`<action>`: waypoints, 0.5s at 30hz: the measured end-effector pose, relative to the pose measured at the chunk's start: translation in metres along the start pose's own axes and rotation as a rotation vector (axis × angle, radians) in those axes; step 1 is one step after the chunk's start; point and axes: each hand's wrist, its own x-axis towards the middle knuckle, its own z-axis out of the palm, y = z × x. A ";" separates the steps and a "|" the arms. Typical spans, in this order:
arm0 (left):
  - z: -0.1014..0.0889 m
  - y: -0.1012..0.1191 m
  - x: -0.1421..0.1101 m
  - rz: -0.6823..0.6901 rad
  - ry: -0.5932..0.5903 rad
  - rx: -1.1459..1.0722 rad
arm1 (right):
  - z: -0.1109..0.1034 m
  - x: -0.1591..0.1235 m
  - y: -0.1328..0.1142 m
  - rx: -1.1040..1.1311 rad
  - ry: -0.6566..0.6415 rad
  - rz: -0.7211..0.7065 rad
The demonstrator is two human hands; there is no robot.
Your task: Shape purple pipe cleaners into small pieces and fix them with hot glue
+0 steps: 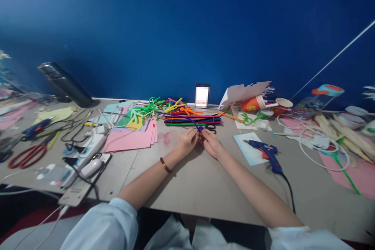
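Observation:
A purple pipe cleaner (pixel 200 128) is pinched between my two hands above the middle of the table. My left hand (pixel 188 140) has its fingers closed on it from the left, and my right hand (pixel 212 143) closes on it from the right. The fingertips of both hands nearly meet, and a small twisted part shows between them. One purple length seems to run up and left toward a bundle of coloured pipe cleaners (pixel 191 120) just behind. Black-handled scissors (pixel 210 128) lie beyond my right hand.
A blue glue gun (pixel 271 154) rests on light-blue paper (pixel 246 150) at right. Pink paper sheets (pixel 125 140), a power strip (pixel 88 158) and red-handled scissors (pixel 27 156) lie left. Behind are green pipe-cleaner shapes (pixel 145 107), a phone (pixel 202 97) and paper cups (pixel 253 103).

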 end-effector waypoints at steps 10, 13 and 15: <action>0.002 -0.001 -0.001 -0.023 -0.015 -0.009 | 0.001 0.000 0.002 -0.024 0.040 -0.031; 0.001 -0.002 -0.001 -0.026 -0.011 -0.031 | 0.004 -0.002 0.002 -0.055 0.051 -0.035; 0.001 -0.001 -0.001 -0.021 -0.005 -0.052 | 0.005 -0.002 0.002 -0.076 0.058 -0.040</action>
